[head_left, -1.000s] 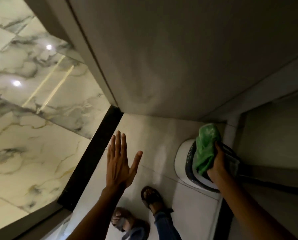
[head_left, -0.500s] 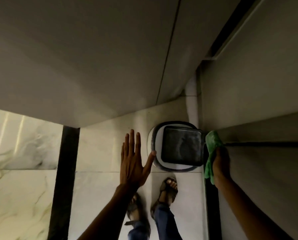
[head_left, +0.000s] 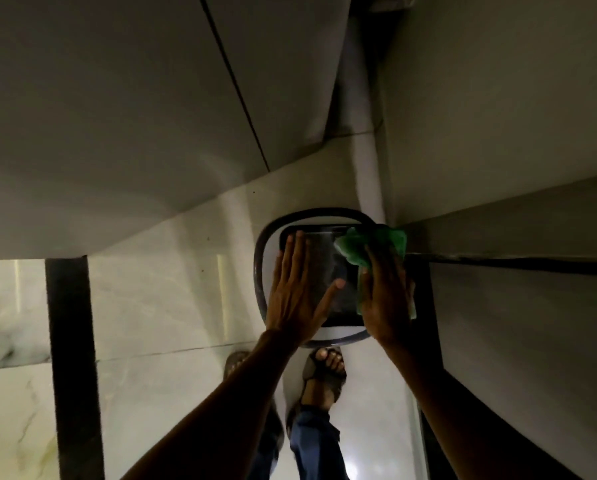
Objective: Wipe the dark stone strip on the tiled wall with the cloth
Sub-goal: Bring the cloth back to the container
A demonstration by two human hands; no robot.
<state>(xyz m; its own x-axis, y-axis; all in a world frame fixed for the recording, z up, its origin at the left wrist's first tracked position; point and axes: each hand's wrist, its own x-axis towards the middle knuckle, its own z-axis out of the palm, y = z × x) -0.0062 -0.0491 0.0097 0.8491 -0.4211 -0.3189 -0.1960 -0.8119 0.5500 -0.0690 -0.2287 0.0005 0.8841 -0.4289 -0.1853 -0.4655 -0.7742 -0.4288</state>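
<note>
Head view: right hand fingers press green cloth.

My left hand flat, fingers spread, over the bin | my right hand presses green cloth at the wall's dark strip | sandalled feet on pale floor

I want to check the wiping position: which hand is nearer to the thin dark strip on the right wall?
The right hand, pressing the green cloth just beside the dark strip. The left hand is open, farther left, over the bin.
</note>
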